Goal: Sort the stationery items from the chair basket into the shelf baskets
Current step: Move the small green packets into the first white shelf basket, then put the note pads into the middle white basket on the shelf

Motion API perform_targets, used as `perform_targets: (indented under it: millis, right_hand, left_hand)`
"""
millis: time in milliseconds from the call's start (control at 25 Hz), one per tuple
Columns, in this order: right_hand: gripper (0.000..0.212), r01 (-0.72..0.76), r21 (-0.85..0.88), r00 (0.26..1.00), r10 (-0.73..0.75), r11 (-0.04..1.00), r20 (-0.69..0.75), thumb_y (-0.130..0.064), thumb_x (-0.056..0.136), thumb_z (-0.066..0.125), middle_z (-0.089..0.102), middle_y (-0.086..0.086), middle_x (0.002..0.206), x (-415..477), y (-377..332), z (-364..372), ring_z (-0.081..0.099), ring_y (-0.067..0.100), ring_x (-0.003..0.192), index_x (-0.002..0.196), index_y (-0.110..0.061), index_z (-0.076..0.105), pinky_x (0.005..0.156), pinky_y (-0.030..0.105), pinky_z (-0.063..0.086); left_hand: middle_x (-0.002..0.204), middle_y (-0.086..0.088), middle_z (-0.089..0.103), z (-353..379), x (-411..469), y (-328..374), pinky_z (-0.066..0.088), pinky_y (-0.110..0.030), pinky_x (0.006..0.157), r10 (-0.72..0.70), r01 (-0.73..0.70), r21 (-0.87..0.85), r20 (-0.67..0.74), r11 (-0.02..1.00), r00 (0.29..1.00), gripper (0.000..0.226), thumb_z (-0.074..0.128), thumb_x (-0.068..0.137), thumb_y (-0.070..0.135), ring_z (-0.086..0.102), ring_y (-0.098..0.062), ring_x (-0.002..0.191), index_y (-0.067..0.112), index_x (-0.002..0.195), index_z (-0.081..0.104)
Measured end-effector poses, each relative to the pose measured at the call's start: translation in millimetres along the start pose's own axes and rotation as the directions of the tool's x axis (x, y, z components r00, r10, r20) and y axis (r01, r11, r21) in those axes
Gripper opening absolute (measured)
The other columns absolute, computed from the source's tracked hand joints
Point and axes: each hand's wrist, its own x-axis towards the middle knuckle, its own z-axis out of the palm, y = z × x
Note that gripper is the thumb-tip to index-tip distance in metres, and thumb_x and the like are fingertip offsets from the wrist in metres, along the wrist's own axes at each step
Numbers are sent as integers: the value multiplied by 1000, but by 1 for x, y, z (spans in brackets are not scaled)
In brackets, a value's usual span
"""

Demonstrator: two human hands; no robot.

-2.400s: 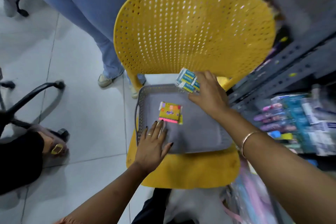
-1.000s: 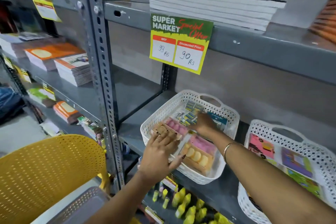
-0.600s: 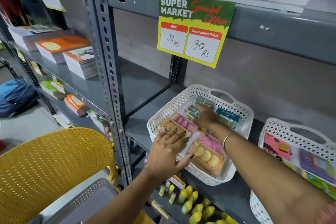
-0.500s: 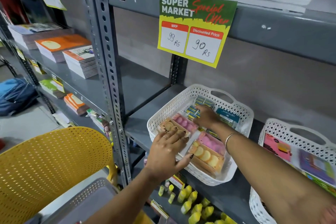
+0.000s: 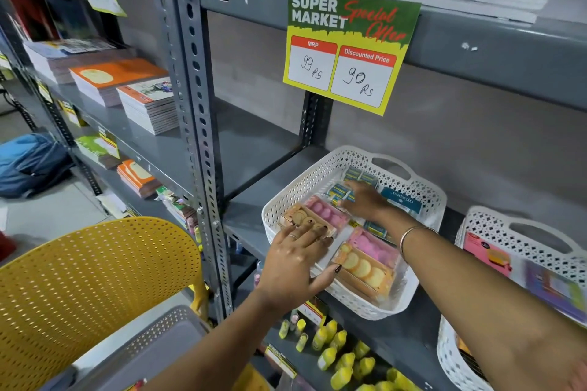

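Observation:
A white shelf basket (image 5: pixel 317 171) holds pink and orange eraser boxes (image 5: pixel 365 260) and blue packs. My right hand (image 5: pixel 363 201) reaches into it, fingers curled over a small blue eraser pack (image 5: pixel 337 192) near the basket's back. My left hand (image 5: pixel 293 263) lies flat with its fingers spread on the front rim, fingertips touching an orange eraser box (image 5: pixel 300 216). The grey chair basket (image 5: pixel 152 354) sits at the bottom left on the yellow chair (image 5: pixel 95 276). Its inside is mostly out of view.
A second white basket (image 5: pixel 521 232) with colourful packets stands to the right. A grey slotted upright (image 5: pixel 197 136) rises left of the baskets. A price sign (image 5: pixel 349 51) hangs above. Small yellow bottles (image 5: pixel 343 355) fill the lower shelf, and notebook stacks (image 5: pixel 127 82) lie further left.
I turned from the chair basket to the shelf, carrying the blue eraser pack into the white basket. Over the last second both hands have hardly moved.

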Motion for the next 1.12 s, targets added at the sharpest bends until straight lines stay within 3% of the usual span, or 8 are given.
perform_targets:
  millis: [80, 200, 400, 520, 600, 800, 960, 1120]
  right_hand:
    - [55, 26, -9, 995, -27, 1000, -97, -25, 90, 54, 37, 16, 147, -2, -12, -7, 35, 33, 134, 139, -11, 33, 110, 48, 36]
    - [42, 192, 3, 936, -182, 981, -302, -18, 90, 52, 48, 15, 135, -16, -55, -20, 45, 31, 125, 131, -11, 43, 102, 44, 43]
    - [26, 629, 57, 657, -490, 776, -573, -7, 85, 48, 65, 14, 104, -61, -166, -7, 62, 31, 92, 108, -7, 58, 79, 39, 50]
    - [26, 770, -5, 572, -693, 638, -440, -12, 83, 46, 64, 15, 100, -83, -225, 59, 61, 32, 93, 106, -7, 59, 75, 41, 51]
    - [29, 810, 7, 573, -789, 586, -221, -15, 84, 48, 61, 15, 109, -88, -252, 137, 60, 34, 99, 111, -9, 56, 79, 45, 53]
    - [42, 749, 6, 614, -697, 663, 371, -13, 85, 55, 50, 13, 129, -87, -248, 359, 46, 30, 124, 126, -9, 47, 97, 41, 41]
    - [57, 723, -7, 558, -578, 691, 595, -17, 79, 65, 45, 16, 137, -86, -222, 491, 38, 32, 131, 130, -5, 42, 106, 42, 38]
    - [70, 789, -53, 509, -604, 611, 614, -22, 72, 72, 44, 14, 136, -85, -216, 551, 40, 32, 127, 131, -5, 39, 102, 42, 39]
  left_hand:
    - [125, -4, 61, -1, 1, 1, 25, -38, 104, 0, 0, -3, 2, 1000, 1000, 53, 37, 87, 52, 53, -24, 118, 17, 114, 66]
    - [153, -6, 26, -10, -12, -3, 0, -45, 113, -32, 35, 55, -41, 998, 999, 66, 27, 92, 60, 13, -26, 142, 18, 141, 39]
    - [158, -2, 3, -28, -106, -45, -2, -45, 113, -348, 362, 131, -118, 923, 930, 68, 32, 94, 55, 1, -28, 143, 15, 147, 21]
    - [157, -8, 7, -24, -204, -77, 9, -51, 110, -558, 551, 247, -48, 797, 829, 65, 26, 97, 57, 3, -29, 143, 12, 144, 29]
    - [158, -8, 2, -15, -279, -92, 18, -54, 107, -693, 660, 306, 0, 686, 721, 66, 21, 98, 58, 7, -29, 142, 11, 142, 33]
    - [156, -11, 13, 15, -419, -122, 32, -51, 102, -868, 760, 450, 80, 469, 489, 73, 14, 95, 61, 23, -32, 136, 10, 128, 54]
    - [149, -14, 30, 44, -486, -130, 19, -46, 102, -897, 741, 515, 150, 431, 416, 77, 8, 96, 59, 23, -31, 134, 8, 124, 58]
    - [150, -15, 27, 69, -513, -130, 19, -51, 104, -899, 745, 513, 150, 426, 411, 76, 12, 95, 60, 13, -29, 140, 6, 132, 51]
